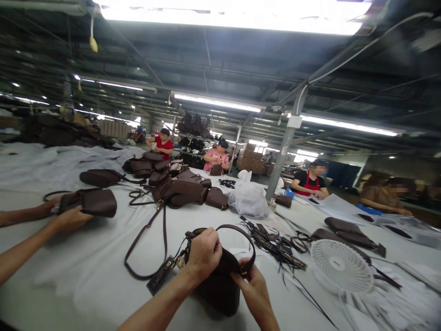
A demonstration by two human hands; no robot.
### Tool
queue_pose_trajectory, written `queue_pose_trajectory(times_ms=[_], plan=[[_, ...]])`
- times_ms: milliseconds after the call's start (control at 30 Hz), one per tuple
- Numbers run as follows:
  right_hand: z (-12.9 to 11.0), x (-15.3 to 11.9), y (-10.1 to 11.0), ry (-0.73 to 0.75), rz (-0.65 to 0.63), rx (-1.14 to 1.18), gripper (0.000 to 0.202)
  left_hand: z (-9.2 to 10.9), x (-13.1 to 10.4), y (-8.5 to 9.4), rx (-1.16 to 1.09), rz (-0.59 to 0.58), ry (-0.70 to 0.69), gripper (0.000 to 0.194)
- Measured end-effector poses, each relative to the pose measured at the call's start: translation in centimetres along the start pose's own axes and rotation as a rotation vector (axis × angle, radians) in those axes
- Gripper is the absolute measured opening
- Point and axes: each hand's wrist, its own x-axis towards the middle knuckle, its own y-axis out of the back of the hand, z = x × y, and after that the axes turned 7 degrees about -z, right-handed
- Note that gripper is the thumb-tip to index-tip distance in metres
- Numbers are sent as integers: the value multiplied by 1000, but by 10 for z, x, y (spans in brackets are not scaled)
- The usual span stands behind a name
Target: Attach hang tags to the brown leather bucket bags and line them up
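Observation:
A dark brown handbag (220, 289) with a curved handle stands on the white-covered table, close in front of me. My left hand (206, 250) is closed at the bag's top opening; what its fingers pinch is hidden. With fingers and thumb, my right hand (253, 282) grips the bag's right side, at the lower end of the handle. A black hang tag (161, 275) with lettering lies left of the bag, joined by a thin cord. A long brown strap (165, 239) loops on the cloth beyond the tag.
At left, another person's hands hold a brown bag (99, 203). Brown bags (182, 191) are heaped mid-table. Black tags (275, 246), a white fan (341, 265) and more bags (351, 232) lie right. A plastic bag (250, 200) sits before a post (284, 154). Several people work across the table.

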Motion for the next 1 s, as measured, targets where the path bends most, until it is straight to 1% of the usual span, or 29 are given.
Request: queue_pose_trajectory(times_ms=[133, 200, 267, 367, 433, 467, 533, 567, 600, 633, 667, 733, 767, 867, 933, 1000], plan=[[-13, 7, 26, 27, -123, -40, 19, -4, -11, 9, -123, 117, 39, 17], [-12, 9, 41, 19, -179, -55, 19, -4, -18, 8, -161, 155, 62, 18], [-6, 10, 54, 7, -213, -52, 20, -1, -25, 3, -184, 156, 75, 19], [7, 11, 67, -13, -196, -105, 23, 6, -30, -6, -186, 107, 45, 18], [12, 9, 69, -3, -122, -209, 25, 8, -28, -8, -184, 79, 34, 16], [13, 8, 68, 20, -52, -277, 29, 7, -26, -7, -187, 70, 34, 15], [9, 2, 60, 106, 141, -424, 38, 0, -20, -3, -214, 57, 32, 12], [5, -2, 53, 161, 227, -493, 40, -5, -18, 0, -251, 45, 29, 11], [0, -6, 46, 218, 275, -550, 38, -12, -16, 3, -316, 21, 25, 9], [-7, -10, 37, 269, 270, -590, 33, -19, -14, 5, -404, -10, 23, 7], [-14, -12, 28, 309, 222, -611, 29, -26, -14, 7, -503, -42, 23, 6], [-27, -13, 10, 342, 102, -612, 26, -38, -15, 9, -688, -93, 49, 19], [-33, -12, 1, 337, 68, -611, 29, -43, -17, 9, -758, -112, 69, 29], [-45, -2, -17, 289, 58, -668, 38, -53, -25, 5, -868, -192, 120, 51], [-51, 5, -23, 257, 21, -734, 38, -54, -31, 0, -908, -259, 145, 59], [-57, 8, -24, 213, -29, -783, 34, -52, -38, -6, -948, -262, 185, 61]])
